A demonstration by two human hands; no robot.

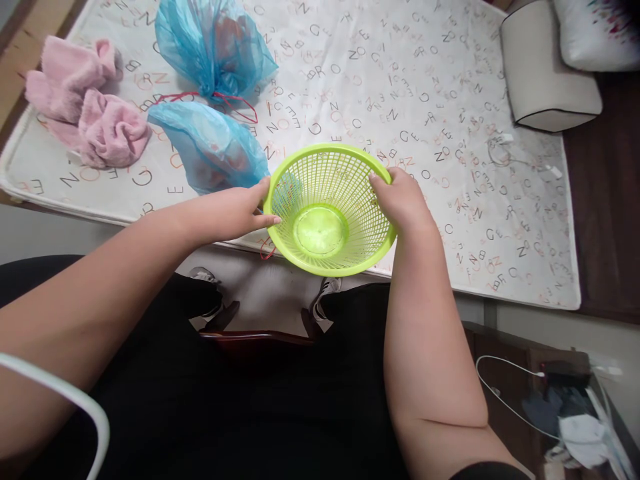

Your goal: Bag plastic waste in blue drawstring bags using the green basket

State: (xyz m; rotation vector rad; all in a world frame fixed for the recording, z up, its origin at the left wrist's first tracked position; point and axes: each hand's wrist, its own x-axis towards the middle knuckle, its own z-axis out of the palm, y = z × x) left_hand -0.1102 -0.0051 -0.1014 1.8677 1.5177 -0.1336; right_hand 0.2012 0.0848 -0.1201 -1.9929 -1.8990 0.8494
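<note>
Both hands hold a lime-green plastic colander (320,231) by its rim, over the near edge of the letter-patterned mattress. Its inside faces me and nothing lies in it. My left hand (250,210) grips the left side, thumb at the rim and the other fingers mostly hidden behind. On the right side, my right hand (403,197) has its thumb over the rim, with its other fingers out of sight. Just beyond my left hand lies a blue plastic bag (215,143) with reddish contents. Behind it sits a second blue plastic bag (215,47), tied with red string.
A crumpled pink towel (90,100) lies at the far left of the mattress (450,133). A beige cushion (547,73) and a white pillow (600,33) are at the far right. A white cable (500,393) and small items rest on a dark surface at lower right.
</note>
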